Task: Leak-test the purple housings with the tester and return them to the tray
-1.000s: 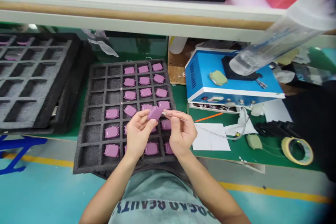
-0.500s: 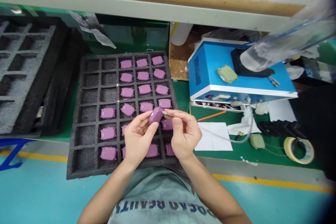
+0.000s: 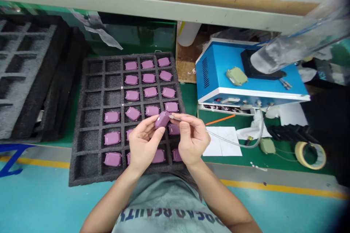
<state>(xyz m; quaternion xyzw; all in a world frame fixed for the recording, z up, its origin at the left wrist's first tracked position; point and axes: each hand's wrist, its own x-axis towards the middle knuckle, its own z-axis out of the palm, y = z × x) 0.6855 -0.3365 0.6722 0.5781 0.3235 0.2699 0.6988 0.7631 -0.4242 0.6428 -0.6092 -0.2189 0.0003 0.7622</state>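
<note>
Two pinches: my left hand (image 3: 143, 145) holds a purple case (image 3: 162, 120), slanting up rightward; my right hand (image 3: 193, 140) holds a cable (image 3: 240, 146), tip at the case's upper-right edge.

Shirt (image 3: 153, 194): big dark letters at the near edge, upside down from here; they look like "READ BEAUTY", with BEAUTY on the left and READ on the right, and the start of the first word is hard to make out
Purple cases (image 3: 112, 117): tiny pale marks in a short row on the tops of some, too small to read
Held purple case (image 3: 163, 120): a little white spot on its left side; can't tell if it is a letter
Foam tray (image 3: 86, 162): two tiny white dots with reddish marks, one nearer than the other, left of the purple cases; too small to read
Dark thing at the far right (image 3: 325, 74): pale letters, too blurry to read
</note>
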